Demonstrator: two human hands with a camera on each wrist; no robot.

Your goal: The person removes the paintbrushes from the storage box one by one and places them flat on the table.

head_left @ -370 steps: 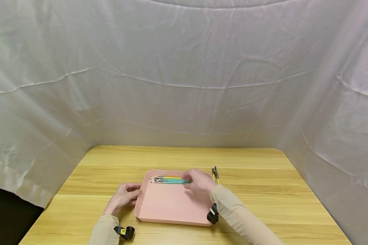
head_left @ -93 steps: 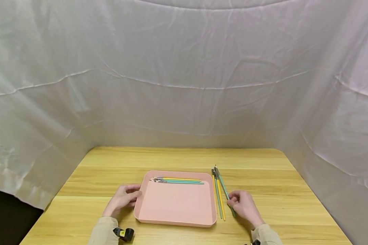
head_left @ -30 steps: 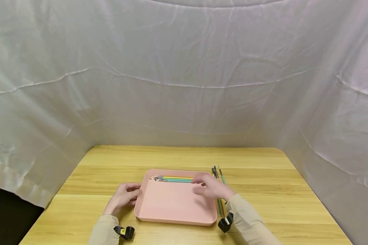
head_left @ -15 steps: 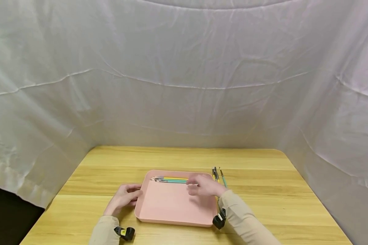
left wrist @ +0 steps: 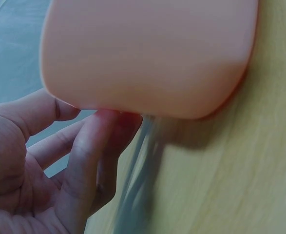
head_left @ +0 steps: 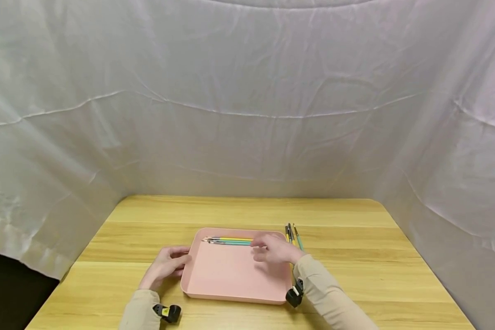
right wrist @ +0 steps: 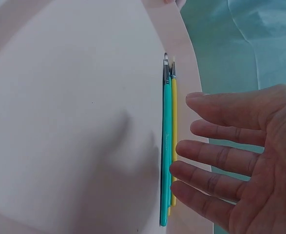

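A shallow pink tray (head_left: 235,275) lies on the table. Along its far side rest several paintbrushes (head_left: 231,241), teal and yellow, bristles to the left. My left hand (head_left: 165,266) holds the tray's left edge, its thumb on the rim and other fingers against the wall; the left wrist view shows fingertips (left wrist: 111,119) right at the edge. My right hand (head_left: 274,249) hovers over the tray's right part with fingers spread and nothing in it. In the right wrist view its fingers lie close beside a teal paintbrush (right wrist: 166,146) and a yellow paintbrush (right wrist: 174,141).
More paintbrushes (head_left: 289,233) lie just right of the tray, partly hidden by the right forearm, with one teal paintbrush (head_left: 299,239) angled beside them. The wooden table (head_left: 354,256) is enclosed by a pale cloth (head_left: 247,137) at the back and sides.
The right hand has let go of a teal paintbrush on the table right of the tray and moved left over the tray. The left hand stays at the tray's edge.
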